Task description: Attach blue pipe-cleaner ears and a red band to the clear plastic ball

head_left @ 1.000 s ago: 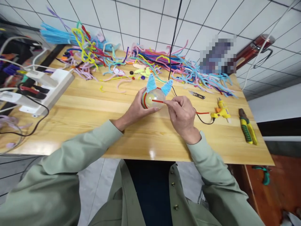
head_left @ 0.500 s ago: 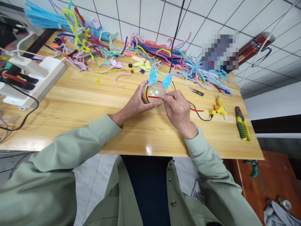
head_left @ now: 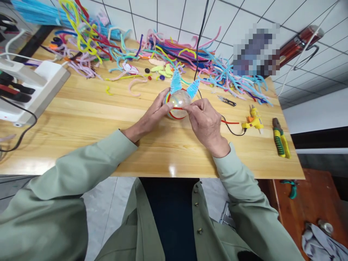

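Note:
A clear, shiny ball [head_left: 181, 98] with two blue pointed ears [head_left: 176, 82] and coloured bands round its edge sits above the table. My left hand [head_left: 156, 114] is closed round its left side, the thumb lying on its front. My right hand [head_left: 205, 119] pinches a red pipe cleaner [head_left: 230, 122], whose long end sticks out to the right behind the hand. The pipe cleaner's other end lies across the ball's front, reaching my left thumb. My right fingertips are close against the ball; whether they touch it, I cannot tell.
Heaps of coloured pipe cleaners [head_left: 179, 54] line the wall. At right lie thread snips [head_left: 227, 100], a yellow glue gun [head_left: 252, 122] with its black cord, and pliers [head_left: 281, 138]. A white power strip [head_left: 51, 78] stands at left. The front edge of the wooden table [head_left: 174, 159] is near my body.
My left thumb has moved up from below the ball onto its front, at the red pipe cleaner's end. The strip now lies nearly level across the ball. The view has shifted slightly.

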`<state>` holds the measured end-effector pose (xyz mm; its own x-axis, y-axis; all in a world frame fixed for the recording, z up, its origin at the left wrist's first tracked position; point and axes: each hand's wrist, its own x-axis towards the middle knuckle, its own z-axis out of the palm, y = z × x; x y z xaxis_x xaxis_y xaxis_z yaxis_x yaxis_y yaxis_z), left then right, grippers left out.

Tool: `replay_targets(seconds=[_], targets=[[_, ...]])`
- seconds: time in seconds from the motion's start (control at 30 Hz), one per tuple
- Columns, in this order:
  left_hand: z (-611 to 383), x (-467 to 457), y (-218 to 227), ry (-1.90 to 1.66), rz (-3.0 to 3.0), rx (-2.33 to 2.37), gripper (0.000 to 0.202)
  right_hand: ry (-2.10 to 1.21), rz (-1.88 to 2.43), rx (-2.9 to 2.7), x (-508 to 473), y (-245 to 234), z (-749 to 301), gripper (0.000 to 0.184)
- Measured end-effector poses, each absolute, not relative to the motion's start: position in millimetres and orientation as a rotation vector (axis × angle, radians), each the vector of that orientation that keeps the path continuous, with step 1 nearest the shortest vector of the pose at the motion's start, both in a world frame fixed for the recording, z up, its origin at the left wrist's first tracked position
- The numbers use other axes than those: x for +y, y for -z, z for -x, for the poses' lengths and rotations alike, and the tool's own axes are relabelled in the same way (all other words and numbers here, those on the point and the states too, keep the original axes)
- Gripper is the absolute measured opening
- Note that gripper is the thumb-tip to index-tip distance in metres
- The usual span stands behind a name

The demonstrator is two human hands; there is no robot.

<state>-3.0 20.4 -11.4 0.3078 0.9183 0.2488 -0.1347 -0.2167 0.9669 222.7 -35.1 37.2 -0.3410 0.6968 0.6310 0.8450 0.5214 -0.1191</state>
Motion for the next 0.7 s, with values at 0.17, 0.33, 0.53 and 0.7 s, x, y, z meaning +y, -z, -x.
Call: replay_targets(seconds=[0.17, 0.33, 0.53, 0.7], targets=[[9.5, 30.6, 19.0, -1.156, -1.498, 0.757, 0.072, 0.282, 1.271, -2.114, -35.9, -36.8, -221.4, 0.027], [10.5, 32.8, 21.2, -1.13, -1.504, 0.757, 0.078, 0.193, 1.29, -2.119, -36.6, -38.9, -221.0, 0.024], [14.7, 34.8, 24.4, -1.102, -1.592, 0.762, 0.087, 0.201, 1.28, -2.11, -33.9, -36.2, -222.1, 0.026], [20.2, 37.8, 27.0, -1.021, -1.761, 0.73, 0.089, 0.097, 1.224, -2.081, -29.7, -31.6, -227.1, 0.024]])
